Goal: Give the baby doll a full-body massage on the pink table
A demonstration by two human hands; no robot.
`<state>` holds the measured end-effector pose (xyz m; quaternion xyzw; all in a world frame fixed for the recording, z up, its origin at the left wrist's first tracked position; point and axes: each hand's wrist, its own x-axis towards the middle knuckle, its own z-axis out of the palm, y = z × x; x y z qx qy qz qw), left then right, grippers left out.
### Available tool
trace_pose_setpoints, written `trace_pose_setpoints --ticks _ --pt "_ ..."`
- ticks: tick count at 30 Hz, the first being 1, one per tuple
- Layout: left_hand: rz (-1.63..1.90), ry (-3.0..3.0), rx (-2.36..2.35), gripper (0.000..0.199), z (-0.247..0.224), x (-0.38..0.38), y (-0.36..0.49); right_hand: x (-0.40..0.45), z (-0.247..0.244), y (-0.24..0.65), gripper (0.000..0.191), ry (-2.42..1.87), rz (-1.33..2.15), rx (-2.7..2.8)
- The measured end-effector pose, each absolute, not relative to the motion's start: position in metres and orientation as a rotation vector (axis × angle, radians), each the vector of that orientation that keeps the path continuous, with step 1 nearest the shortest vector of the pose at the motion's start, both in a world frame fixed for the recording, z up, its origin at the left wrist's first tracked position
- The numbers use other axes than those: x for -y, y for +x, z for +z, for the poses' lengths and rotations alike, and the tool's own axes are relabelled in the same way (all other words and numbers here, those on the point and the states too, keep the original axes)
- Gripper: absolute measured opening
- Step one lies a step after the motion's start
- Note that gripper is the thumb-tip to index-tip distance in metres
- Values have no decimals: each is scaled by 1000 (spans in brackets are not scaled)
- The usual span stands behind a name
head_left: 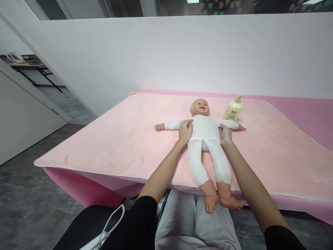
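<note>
A baby doll (205, 126) with a white cloth body lies on its back on the pink blanket (117, 139), arms spread sideways, head toward the wall. Its lower legs and feet hang over the table's near edge. My left hand (185, 131) is wrapped against the left side of the doll's torso, just below the armpit. On the other side, my right hand (225, 134) grips the torso under the other arm, fingers curled. A pale yellow pump bottle (233, 110) stands behind the doll's outstretched arm on the right.
A white wall (182, 55) rises behind the table. Darker pink cloth (312, 118) shows at the right and hangs at the front left. My lap in grey trousers (182, 218) is below the near edge, with a white cable (111, 222) beside it.
</note>
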<state>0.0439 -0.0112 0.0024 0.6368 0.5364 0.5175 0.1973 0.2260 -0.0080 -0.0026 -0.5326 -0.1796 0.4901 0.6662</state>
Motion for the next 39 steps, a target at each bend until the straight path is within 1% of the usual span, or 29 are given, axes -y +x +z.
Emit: trace_pose_setpoints --ticks 4,6,8,11,13,16,18,21,24,27,30,33,37,39 --pt "1355 1858 -1651 28 10 17 43 11 11 226 7 -1136 1202 190" --pt "1221 1872 -1776 26 16 19 40 11 13 227 8 -1090 1216 165" --pt "1012 1850 -1943 26 21 21 35 9 13 229 6 -1057 1184 154" --pt "745 1799 -2198 37 24 21 26 7 9 231 11 -1012 1095 159" --pt "699 1838 -2311 41 22 20 21 7 7 230 16 -996 1043 196" --pt "742 1964 -2351 35 15 18 18 7 3 228 23 -1006 930 338" --pt "781 2009 -2300 31 12 18 19 7 1 229 23 -1037 804 483" --pt "871 1928 -2179 26 9 17 21 8 -1 232 15 -1150 586 745" --pt "1077 1707 -2021 20 9 14 25 11 -1 236 6 -1299 463 942" --pt "1345 1458 -1641 17 9 8 29 13 -1 236 7 -1410 401 1086" --pt "1505 1223 -1341 13 9 2 32 12 -2 236 8 -1422 343 1208" --pt "1563 1038 -1255 16 7 -4 32 10 -3 235 8 -1387 339 1276" --pt "1661 879 -1177 18 4 -12 27 10 -3 234 21 -1318 395 1343" --pt "1654 855 -1170 16 4 -15 25 11 -2 233 25 -1293 455 1358"
